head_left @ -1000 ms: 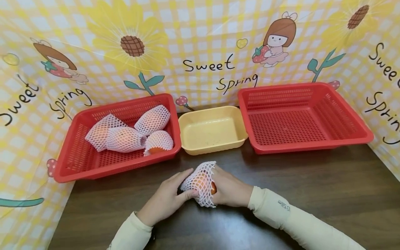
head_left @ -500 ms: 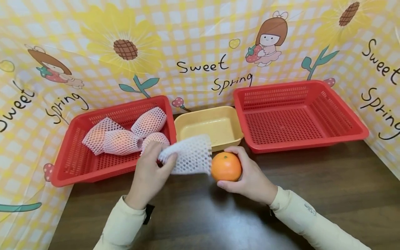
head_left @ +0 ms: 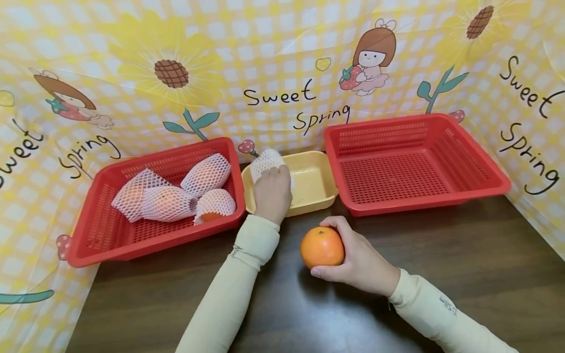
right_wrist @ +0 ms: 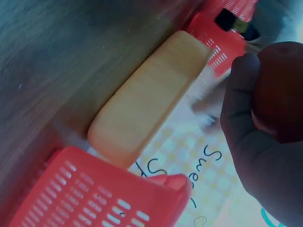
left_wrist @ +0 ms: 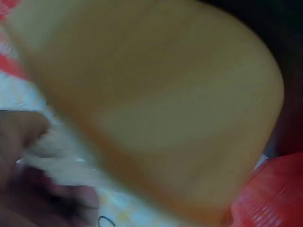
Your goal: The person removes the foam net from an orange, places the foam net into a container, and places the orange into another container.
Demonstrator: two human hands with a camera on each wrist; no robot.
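My left hand (head_left: 273,193) grips a white foam net sleeve (head_left: 266,161) over the left part of a pale yellow tray (head_left: 311,184). In the left wrist view the tray's wall (left_wrist: 180,104) fills most of the picture, with the blurred sleeve (left_wrist: 61,161) between fingers at lower left. A bare orange (head_left: 322,247) with a small green stem spot sits in the grip of my right hand (head_left: 366,262), thumb on the near side and fingers behind. The right wrist view catches the same orange (right_wrist: 279,90), dark, at its right edge.
On the left, a red basket (head_left: 132,247) holds several fruits in foam nets (head_left: 169,202). Another red basket (head_left: 423,171), with nothing inside, stands right of the yellow tray. All rest on a dark wooden table (head_left: 463,250) before a yellow checked cloth (head_left: 273,54).
The foam sleeve came off the orange. My left hand carried it away to the yellow tray, while my right hand kept the orange and shifted slightly right.
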